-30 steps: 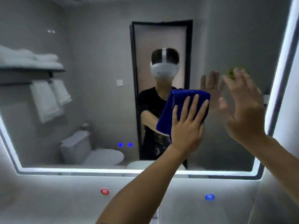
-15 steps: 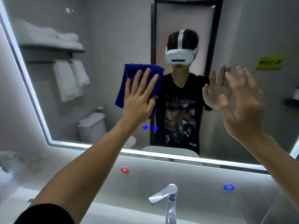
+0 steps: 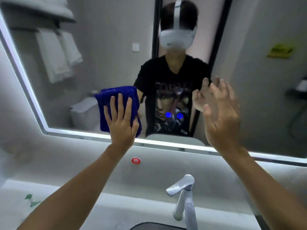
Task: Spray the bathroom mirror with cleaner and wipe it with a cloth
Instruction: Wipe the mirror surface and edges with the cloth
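Blue microfibre cloth, folded, sits low on the mirror near its lit bottom edge, pinned flat under my left hand, fingers straight and spread over it. To the right, my right hand is raised with straight fingers, holding nothing; I cannot tell whether it touches the glass.

I see two risks. Since I only press the cloth, it could slide out and drop toward the basin. My bare right palm, so near the glass, could leave smears on it.

Count: one cloth, one mirror, one red sticker, one faucet, two hands. No spray bottle shows.
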Motion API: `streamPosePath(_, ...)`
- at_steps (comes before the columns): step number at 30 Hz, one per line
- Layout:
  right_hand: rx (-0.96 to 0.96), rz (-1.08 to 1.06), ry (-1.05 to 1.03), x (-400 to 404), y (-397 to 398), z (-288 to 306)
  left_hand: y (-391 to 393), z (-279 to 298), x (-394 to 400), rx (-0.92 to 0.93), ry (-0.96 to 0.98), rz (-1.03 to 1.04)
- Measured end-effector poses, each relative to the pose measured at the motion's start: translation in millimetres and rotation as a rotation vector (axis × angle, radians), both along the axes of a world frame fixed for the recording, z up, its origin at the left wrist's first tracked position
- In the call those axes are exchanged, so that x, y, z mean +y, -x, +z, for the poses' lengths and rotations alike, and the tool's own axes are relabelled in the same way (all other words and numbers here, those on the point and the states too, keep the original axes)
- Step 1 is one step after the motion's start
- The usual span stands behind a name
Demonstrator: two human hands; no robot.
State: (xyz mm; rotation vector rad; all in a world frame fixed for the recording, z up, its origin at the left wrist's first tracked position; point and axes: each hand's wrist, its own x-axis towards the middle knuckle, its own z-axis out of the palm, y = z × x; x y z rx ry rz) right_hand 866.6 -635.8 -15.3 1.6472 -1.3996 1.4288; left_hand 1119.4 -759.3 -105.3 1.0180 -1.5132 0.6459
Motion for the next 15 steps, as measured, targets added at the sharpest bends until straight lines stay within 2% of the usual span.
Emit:
streamPosePath(6, -0.037, -0.013, -0.059, 11, 8, -39, 43, -77, 18, -0.092, -0.047, -0.025)
streamPosePath(9, -0.022, -0.078, -0.087, 24, 37, -44, 71, -92, 25, -0.092, -0.065, -0.057)
streamPosePath(12, -0.011, -0.129, -0.087, 37, 67, -41, 104, -100, 35, -0.197, -0.064, -0.082)
streamPosePath(15, -0.002, -0.156, -0.072, 48, 93, -38, 139, -96, 46, -0.085, -0.137, -0.095)
